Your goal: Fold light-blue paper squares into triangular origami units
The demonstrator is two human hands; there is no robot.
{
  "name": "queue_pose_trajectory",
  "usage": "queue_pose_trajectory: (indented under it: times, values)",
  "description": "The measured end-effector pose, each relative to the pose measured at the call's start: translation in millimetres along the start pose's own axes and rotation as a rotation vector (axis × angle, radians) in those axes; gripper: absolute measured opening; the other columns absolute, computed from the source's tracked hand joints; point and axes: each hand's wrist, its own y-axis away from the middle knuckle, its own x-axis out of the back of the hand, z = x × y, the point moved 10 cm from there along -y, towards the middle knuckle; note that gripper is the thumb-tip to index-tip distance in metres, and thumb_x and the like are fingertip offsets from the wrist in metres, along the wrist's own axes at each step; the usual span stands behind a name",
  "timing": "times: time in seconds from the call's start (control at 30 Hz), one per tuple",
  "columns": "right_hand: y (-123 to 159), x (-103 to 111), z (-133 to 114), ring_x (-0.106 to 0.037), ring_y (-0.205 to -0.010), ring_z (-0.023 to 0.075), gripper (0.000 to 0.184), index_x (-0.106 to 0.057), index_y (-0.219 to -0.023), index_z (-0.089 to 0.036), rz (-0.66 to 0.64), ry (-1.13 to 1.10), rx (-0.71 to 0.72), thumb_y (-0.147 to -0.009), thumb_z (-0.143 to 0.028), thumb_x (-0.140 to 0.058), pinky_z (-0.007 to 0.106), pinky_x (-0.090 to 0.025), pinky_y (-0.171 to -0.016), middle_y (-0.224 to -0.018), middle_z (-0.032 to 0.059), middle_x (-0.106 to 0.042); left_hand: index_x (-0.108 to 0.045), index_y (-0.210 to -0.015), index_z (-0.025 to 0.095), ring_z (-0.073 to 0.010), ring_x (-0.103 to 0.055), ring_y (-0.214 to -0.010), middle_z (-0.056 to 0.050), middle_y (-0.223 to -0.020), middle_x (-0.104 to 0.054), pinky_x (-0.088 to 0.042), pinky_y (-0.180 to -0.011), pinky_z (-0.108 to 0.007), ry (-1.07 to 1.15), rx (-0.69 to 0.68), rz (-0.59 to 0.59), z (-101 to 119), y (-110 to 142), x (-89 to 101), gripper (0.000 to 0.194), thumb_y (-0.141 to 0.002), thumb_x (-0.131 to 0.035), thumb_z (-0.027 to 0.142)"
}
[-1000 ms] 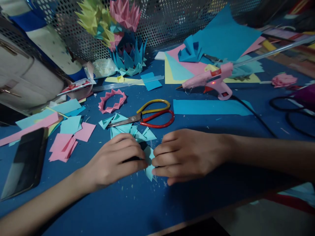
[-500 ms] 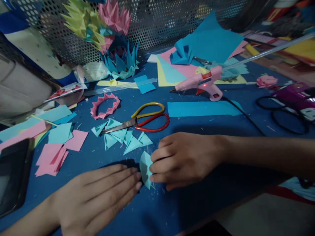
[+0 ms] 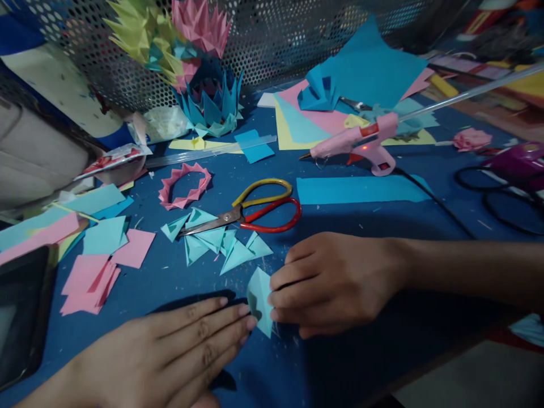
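A small light-blue paper piece [image 3: 259, 289] with a crease down its middle lies on the blue table between my hands. The curled fingers of my right hand [image 3: 340, 283] pinch its right edge. Stretched out flat, my left hand [image 3: 170, 351] has its fingertips at the paper's lower left edge. Just beyond are several folded light-blue paper triangles [image 3: 238, 255]. Scissors [image 3: 232, 216] with one yellow and one red handle lie partly over those triangles, blades to the left.
A pink paper ring [image 3: 187, 199] sits behind the triangles. A pink glue gun [image 3: 357, 141] stands farther right, near a blue paper strip [image 3: 361, 190]. Pink paper squares [image 3: 89, 283] and a phone [image 3: 21, 317] lie left. Spiky paper flowers [image 3: 208, 107] stand at the back.
The light-blue paper now shows more of its face, opened flatter along the crease. My left fingertips have shifted slightly lower along its edge. The whole view has moved a little.
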Motion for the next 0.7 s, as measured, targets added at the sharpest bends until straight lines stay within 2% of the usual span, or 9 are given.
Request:
queue_pose_trajectory:
  times: [0.13, 0.3, 0.4, 0.53, 0.7]
  values:
    - [-1, 1, 0, -0.066, -0.096, 0.0133, 0.022, -0.071, -0.106, -0.015, 0.016, -0.018, 0.001, -0.1, -0.03, -0.055, 0.031, -0.046, -0.065, -0.096, 0.0016, -0.073, -0.06, -0.135, 0.013, -0.0194, -0.034, -0.147, -0.003, -0.152, -0.047, -0.015, -0.127, -0.037, -0.019, 0.039, 0.011, -3, -2, -2.0, 0.046, -0.107, -0.038, 0.042]
    - [-1, 3, 0, -0.067, -0.094, 0.0135, 0.022, -0.071, -0.105, -0.014, 0.03, -0.002, 0.006, -0.099, -0.03, -0.057, 0.031, -0.046, -0.063, -0.094, 0.0019, -0.073, -0.057, -0.138, 0.008, -0.0236, -0.04, -0.144, -0.009, -0.151, -0.048, -0.015, -0.126, -0.041, -0.027, -0.057, -0.015, 0, -8, 0.6, 0.045, -0.107, -0.04, 0.036]
    - [-1, 3, -1, -0.067, -0.095, 0.0144, 0.023, -0.071, -0.107, -0.013, 0.032, -0.01, 0.007, -0.099, -0.03, -0.056, 0.031, -0.046, -0.063, -0.094, 0.002, -0.073, -0.055, -0.138, 0.006, -0.0252, -0.042, -0.142, -0.011, -0.151, -0.048, -0.019, -0.125, -0.041, -0.007, -0.067, -0.011, -2, -9, 2.9, 0.047, -0.107, -0.042, 0.037]
    - [-1, 3, 0, -0.067, -0.096, 0.0143, 0.024, -0.071, -0.108, -0.014, 0.035, -0.001, 0.001, -0.099, -0.03, -0.056, 0.031, -0.046, -0.063, -0.096, 0.0021, -0.074, -0.051, -0.141, 0.001, -0.0301, -0.04, -0.143, -0.015, -0.152, -0.044, -0.021, -0.124, -0.046, 0.005, -0.078, -0.047, -1, -9, -2.4, 0.051, -0.108, -0.036, 0.037]
    - [-1, 3, -1, -0.067, -0.097, 0.0142, 0.024, -0.071, -0.108, -0.014, 0.045, 0.006, 0.006, -0.099, -0.03, -0.056, 0.031, -0.047, -0.062, -0.095, 0.0019, -0.073, -0.042, -0.147, 0.0, -0.0319, -0.037, -0.145, -0.017, -0.154, -0.041, -0.019, -0.123, -0.049, -0.01, -0.089, -0.089, 3, -10, -8.6, 0.051, -0.108, -0.032, 0.032]
